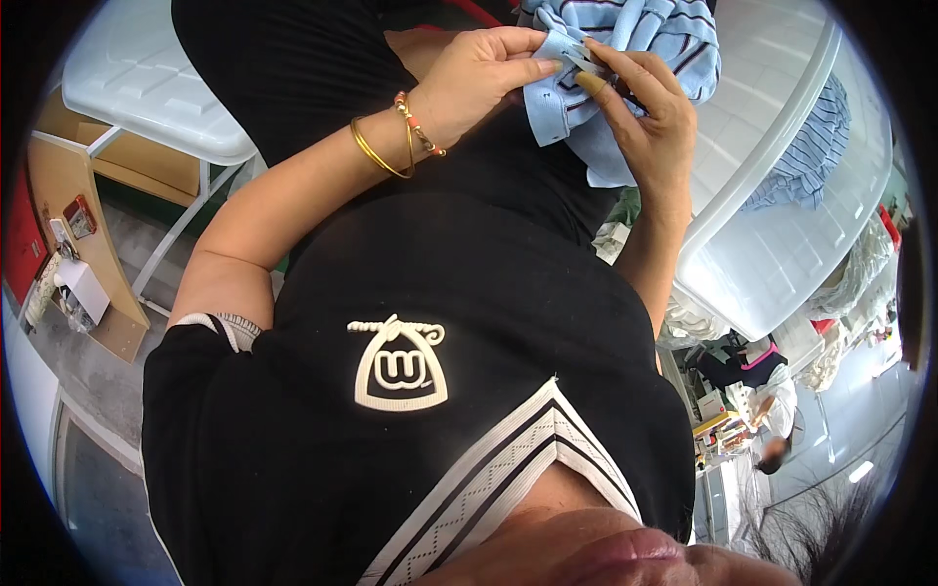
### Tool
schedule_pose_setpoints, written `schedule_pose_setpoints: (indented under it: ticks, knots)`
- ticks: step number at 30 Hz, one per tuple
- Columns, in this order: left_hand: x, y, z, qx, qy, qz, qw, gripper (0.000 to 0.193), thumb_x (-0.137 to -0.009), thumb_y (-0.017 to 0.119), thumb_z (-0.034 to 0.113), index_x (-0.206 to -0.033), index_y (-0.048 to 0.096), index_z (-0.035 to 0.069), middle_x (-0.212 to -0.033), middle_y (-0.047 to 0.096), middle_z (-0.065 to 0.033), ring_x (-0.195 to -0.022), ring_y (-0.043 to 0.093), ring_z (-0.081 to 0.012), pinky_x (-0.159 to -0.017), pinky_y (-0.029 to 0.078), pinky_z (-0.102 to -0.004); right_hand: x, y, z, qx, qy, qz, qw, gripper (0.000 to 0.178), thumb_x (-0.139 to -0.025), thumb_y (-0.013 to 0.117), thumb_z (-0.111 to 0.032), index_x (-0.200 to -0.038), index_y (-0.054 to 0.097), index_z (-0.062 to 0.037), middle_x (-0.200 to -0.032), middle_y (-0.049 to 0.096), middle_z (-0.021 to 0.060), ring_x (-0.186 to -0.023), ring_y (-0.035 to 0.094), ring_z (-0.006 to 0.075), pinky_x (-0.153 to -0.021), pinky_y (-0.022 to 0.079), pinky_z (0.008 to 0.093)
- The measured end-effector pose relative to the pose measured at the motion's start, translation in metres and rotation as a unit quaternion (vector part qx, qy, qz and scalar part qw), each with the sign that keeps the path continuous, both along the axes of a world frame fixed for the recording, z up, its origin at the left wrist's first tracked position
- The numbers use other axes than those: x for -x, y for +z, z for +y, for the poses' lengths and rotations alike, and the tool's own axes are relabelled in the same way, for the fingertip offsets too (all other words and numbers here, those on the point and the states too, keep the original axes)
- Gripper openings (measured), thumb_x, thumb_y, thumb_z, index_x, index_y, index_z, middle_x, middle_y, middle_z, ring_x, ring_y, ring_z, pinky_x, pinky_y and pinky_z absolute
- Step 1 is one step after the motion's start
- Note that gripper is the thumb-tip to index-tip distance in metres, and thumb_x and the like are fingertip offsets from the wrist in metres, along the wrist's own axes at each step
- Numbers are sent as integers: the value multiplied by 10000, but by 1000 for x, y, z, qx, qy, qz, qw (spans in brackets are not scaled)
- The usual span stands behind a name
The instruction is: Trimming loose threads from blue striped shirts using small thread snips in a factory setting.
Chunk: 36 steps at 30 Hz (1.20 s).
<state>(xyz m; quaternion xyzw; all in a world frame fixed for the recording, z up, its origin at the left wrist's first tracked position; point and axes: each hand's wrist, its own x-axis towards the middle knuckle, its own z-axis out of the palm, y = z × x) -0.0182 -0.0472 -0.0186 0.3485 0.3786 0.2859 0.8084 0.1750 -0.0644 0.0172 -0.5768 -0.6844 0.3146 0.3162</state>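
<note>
Light blue garment [664, 34] with dark stripes lies bunched over my lap at the top of the view. Between thumb and fingers, my left hand [484, 73] pinches the edge of its plain blue band [549, 109], which has small dark marks like buttonholes. Close by, my right hand [650, 112] is closed, thumb against fingers, around a small pale pointed tool [584, 64]. The tool's tip meets the band near my left fingertips. Most of it is hidden by my fingers, so its exact kind is unclear. A gold bangle and a beaded bracelet circle my left wrist.
At my right stands a large translucent white plastic bin [772, 264] with more blue striped cloth [811, 146] in it. A white plastic stool [156, 83] and a wooden board [93, 234] with small items are on the left. Another person [777, 415] is farther off at the right.
</note>
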Motion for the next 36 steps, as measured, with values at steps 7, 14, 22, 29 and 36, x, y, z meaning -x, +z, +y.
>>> schedule_pose_setpoints:
  ticks: [7,14,22,29,36]
  knots:
    - [-1,-3,1,-42,-8,36,998,296,-922,585,150,-1183,603,13,-1032,665,-16,-928,602,-54,-846,464,-213,-2,-5,1,-8,9,-23,1000,272,-763,717,-116,-1034,705,-126,-833,643,39,-713,627,177,-641,492,271]
    - [0,-2,1,-51,-18,45,998,291,-919,589,153,-1172,608,9,-990,672,-7,-884,606,-44,-796,475,-199,-3,-3,2,-29,23,-45,998,253,-759,710,-103,-1011,713,-131,-818,643,29,-689,626,181,-619,491,274]
    - [-6,0,1,-59,-11,35,998,271,-922,578,125,-1158,610,-6,-1017,665,-22,-907,607,-63,-806,477,-203,-6,5,3,-26,-14,-21,999,237,-761,711,-47,-996,707,-72,-830,651,35,-698,616,125,-616,475,243]
    - [-51,40,8,-110,6,-79,991,224,-884,608,59,-1090,650,-19,-1016,671,-43,-944,595,-78,-828,473,-223,-27,8,-19,75,-110,194,972,486,-693,791,-52,-1137,595,-20,-812,530,-56,-630,434,11,-549,333,155]
    - [-49,42,73,-326,66,68,941,210,-913,569,158,-975,685,-5,-899,683,-35,-866,611,-89,-779,472,-234,-72,32,-20,24,-196,391,899,298,-759,681,40,-1041,603,95,-922,646,108,-816,615,161,-768,477,282]
